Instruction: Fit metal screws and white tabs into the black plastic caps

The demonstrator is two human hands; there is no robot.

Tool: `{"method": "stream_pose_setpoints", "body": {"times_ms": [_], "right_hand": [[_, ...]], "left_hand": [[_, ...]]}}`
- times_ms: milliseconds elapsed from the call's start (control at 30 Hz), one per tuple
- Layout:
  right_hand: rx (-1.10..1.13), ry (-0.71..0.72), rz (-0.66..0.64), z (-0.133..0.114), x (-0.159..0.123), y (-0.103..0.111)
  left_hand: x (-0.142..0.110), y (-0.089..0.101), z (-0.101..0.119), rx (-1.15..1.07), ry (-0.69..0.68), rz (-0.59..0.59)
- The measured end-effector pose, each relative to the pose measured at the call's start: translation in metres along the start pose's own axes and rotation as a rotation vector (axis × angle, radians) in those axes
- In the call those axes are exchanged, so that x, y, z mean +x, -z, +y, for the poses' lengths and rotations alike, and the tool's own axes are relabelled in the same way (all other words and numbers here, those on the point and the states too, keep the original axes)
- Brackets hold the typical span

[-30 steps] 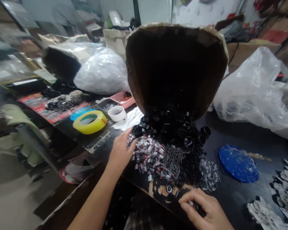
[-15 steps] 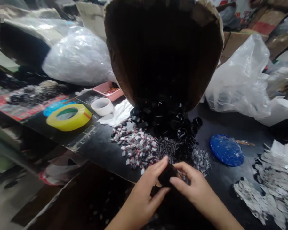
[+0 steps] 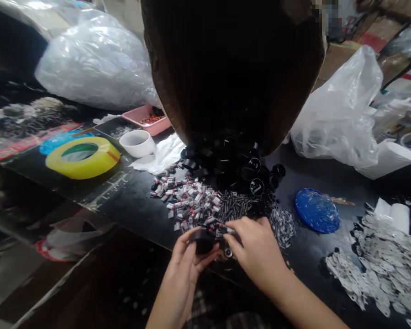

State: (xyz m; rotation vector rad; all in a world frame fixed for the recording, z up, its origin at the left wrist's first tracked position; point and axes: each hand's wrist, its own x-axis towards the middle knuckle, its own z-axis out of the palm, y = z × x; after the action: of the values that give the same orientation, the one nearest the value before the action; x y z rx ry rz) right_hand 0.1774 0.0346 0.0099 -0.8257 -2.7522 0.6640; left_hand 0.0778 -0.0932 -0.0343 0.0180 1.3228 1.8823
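My left hand (image 3: 185, 262) is closed round a black round cap (image 3: 202, 241) at the table's front edge. Just right of it, the thumb and index finger of my right hand (image 3: 258, 246) pinch a small grey part, mostly covered by the fingertips. Beyond my hands lies a heap of small grey-white cylinders with red bands (image 3: 192, 201). Dark spring-like pieces (image 3: 235, 205) are piled beside it. More black round caps (image 3: 255, 186) spill from the mouth of a large dark carton (image 3: 167, 98). Small light-grey pieces (image 3: 282, 226) lie right of my right hand.
On the left are a yellow tape roll (image 3: 106, 157), a white roll (image 3: 137, 142) and a pink tray (image 3: 160, 126). A blue lid (image 3: 317, 212) and flat grey plates (image 3: 387, 260) lie to the right. Plastic bags (image 3: 342, 114) stand behind.
My hands have moved apart. The left has shifted left with the black cap, and the right has come off it to the small parts by the heap. The view has shifted slightly.
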Motion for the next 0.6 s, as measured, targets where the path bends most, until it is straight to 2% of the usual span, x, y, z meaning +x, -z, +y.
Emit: {"method": "stream_pose_setpoints", "body": {"times_ms": [100,233,367,533,600], "right_hand": [[-0.199,0.048,0.000,-0.002,0.021,-0.005],[-0.196,0.043,0.033,0.005,0.032,-0.001],[-0.147,-0.003,0.092,0.015,0.017,0.005],[0.090,0.065,0.179,0.015,-0.009,0.001],[0.204,0.033,0.167,0.013,-0.014,0.002]], "left_hand": [[0.017,-0.013,0.011,-0.012,0.006,-0.060],[0.032,-0.026,0.016,-0.016,0.038,-0.135],[0.028,-0.032,0.014,-0.030,0.049,-0.138],[0.007,-0.033,0.007,-0.071,0.124,-0.140],[0.000,-0.035,0.004,-0.119,0.147,-0.157]]}}
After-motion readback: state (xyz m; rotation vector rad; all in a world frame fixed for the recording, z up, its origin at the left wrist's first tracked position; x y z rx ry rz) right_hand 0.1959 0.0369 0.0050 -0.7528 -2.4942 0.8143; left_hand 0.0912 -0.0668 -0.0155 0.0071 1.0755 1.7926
